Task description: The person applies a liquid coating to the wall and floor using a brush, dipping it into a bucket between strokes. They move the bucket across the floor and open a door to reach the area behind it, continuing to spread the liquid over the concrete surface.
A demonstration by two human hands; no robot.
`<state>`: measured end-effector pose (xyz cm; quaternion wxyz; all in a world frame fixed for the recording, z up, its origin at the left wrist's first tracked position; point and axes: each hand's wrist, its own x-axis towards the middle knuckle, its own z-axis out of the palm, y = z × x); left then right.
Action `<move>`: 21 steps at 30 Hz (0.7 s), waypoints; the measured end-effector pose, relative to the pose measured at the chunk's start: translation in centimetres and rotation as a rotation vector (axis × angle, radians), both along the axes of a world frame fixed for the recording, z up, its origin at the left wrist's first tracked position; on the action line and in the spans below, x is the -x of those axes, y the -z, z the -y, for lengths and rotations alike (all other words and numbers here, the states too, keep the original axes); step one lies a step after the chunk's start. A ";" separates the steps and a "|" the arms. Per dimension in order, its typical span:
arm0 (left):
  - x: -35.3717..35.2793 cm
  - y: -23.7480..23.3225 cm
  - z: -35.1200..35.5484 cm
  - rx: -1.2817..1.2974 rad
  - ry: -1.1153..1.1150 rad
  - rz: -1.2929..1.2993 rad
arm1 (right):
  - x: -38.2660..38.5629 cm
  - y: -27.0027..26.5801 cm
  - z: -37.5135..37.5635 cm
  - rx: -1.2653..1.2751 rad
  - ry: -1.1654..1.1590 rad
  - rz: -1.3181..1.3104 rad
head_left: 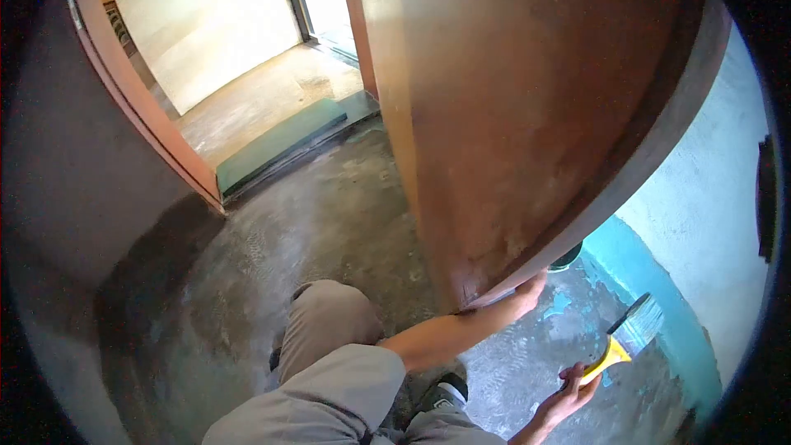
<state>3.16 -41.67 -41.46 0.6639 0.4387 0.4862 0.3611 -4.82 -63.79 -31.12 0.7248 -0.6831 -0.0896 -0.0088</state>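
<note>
My right hand (570,395) is closed around the yellow handle of a paintbrush (610,359). Its wide bristles carry teal paint and point up and right, close to the teal-painted strip (659,305) at the foot of the wall. My left hand (531,287) reaches past the lower corner of the brown door (527,115), beside a dark round container (566,259). The door hides part of that container and the fingers of my left hand.
A grey concrete floor (321,206) with teal smears (559,305) lies around my feet. The door leaf stands close in front of me. To the left, an orange-brown door frame (140,107) opens over a green sill (280,144). A white wall (700,189) rises on the right.
</note>
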 end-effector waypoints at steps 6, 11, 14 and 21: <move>4.7 0.0 -0.2 0.132 0.171 0.149 | 2.9 -2.2 -1.1 0.055 0.002 0.176; 7.5 -7.0 -0.1 0.068 0.254 0.141 | 4.2 -5.7 -2.7 0.074 0.083 0.069; 7.0 -2.6 -0.6 0.107 0.398 0.037 | 4.5 -4.5 -2.9 0.116 0.116 0.035; 10.8 -7.1 -2.1 0.262 0.678 -0.003 | 9.9 -10.6 -6.9 0.043 0.261 0.085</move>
